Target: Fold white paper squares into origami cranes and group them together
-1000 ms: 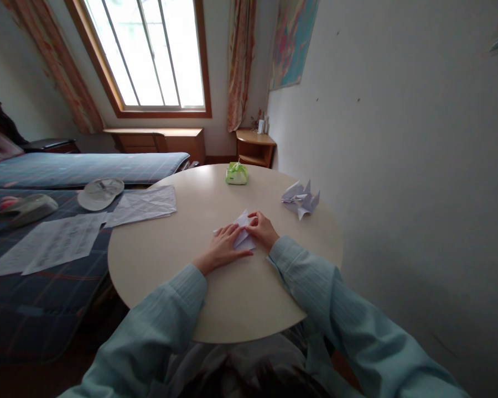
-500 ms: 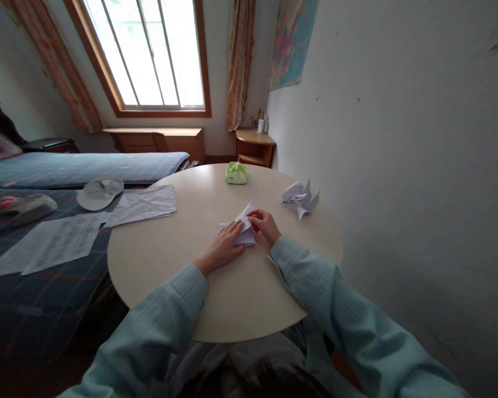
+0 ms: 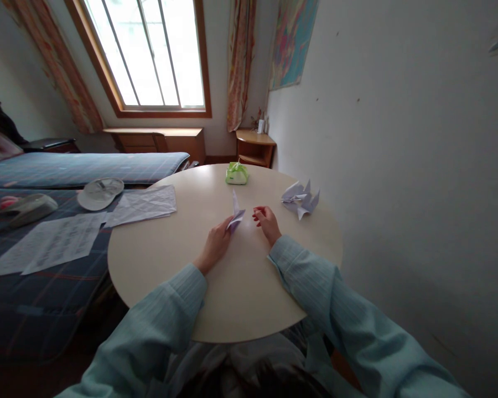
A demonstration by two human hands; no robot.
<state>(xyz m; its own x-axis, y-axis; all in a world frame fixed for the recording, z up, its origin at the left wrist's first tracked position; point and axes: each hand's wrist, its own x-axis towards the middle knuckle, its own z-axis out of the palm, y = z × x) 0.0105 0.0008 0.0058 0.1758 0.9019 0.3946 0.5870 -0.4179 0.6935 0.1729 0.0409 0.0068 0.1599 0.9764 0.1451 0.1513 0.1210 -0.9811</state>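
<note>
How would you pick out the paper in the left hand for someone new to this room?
On the round table by the white wall, look near the middle. The left hand pinches a small folded paper, point up. The paper figures nearer the wall lie untouched.

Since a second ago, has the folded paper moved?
Yes. The folded paper, then flat under both hands, now stands up in the left hand, nearer the green packet; the right hand is off it.
</note>
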